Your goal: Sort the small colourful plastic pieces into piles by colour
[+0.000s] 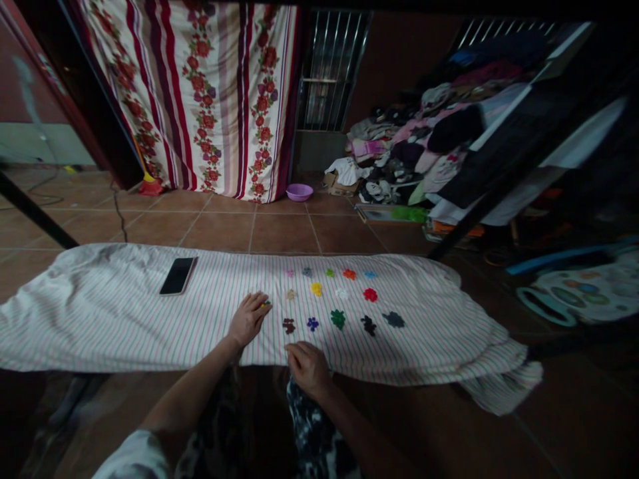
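My left hand [249, 317] rests on the striped cloth [210, 339], its fingers stretched out and lying over small yellow and green pieces [266, 304] that show at the fingertips. Close to the cloth's front edge, my right hand [308, 368] is curled with thumb and finger together; whatever may be inside is hidden. Small pieces lie sorted by colour in little piles. Nearest are the brown pile [288, 325], the dark blue pile [312, 324] and the beige pile [291, 294]. Farther right are the green pile [338, 319], black pile [369, 325] and dark grey pile [394, 319].
A phone [178, 276] lies at the left. Behind sit the yellow pile [316, 289], red pile [370, 295] and orange pile [349, 274]. Beyond are a floral curtain [210, 100], a purple basin [299, 192] and heaped clothes [409, 140]. Dark bars flank the cloth-covered surface.
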The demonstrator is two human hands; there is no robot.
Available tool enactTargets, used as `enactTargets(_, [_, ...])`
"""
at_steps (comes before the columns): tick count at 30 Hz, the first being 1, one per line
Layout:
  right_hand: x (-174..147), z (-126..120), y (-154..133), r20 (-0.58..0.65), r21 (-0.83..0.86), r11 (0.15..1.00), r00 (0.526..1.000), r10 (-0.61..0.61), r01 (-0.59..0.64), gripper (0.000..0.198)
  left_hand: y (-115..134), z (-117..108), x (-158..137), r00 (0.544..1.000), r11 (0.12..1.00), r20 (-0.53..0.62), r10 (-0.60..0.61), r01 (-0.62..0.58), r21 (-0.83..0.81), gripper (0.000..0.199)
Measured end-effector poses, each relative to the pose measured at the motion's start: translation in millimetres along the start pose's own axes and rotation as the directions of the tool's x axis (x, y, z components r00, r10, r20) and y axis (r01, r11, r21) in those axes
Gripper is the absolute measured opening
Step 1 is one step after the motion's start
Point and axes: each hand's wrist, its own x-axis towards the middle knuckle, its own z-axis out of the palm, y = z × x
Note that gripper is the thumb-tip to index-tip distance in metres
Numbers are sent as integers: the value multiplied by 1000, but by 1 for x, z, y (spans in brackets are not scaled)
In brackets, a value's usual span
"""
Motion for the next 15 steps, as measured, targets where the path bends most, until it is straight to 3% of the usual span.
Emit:
enactTargets(7, [-1, 0, 1, 4, -7, 1000, 1000, -2, 2, 25, -8, -6, -33, 987, 977, -57, -153, 160, 144, 59])
enactTargets(11, [-2, 0, 1, -1, 29, 1000, 1000, -8, 8, 25, -4, -1, -45, 939, 903, -135, -317, 343, 259, 73])
enactTargets(15, [-5, -4, 6, -12, 64, 998, 1000, 28, -27, 26, 1, 8, -34, 940, 904, -95, -328, 342, 256, 68])
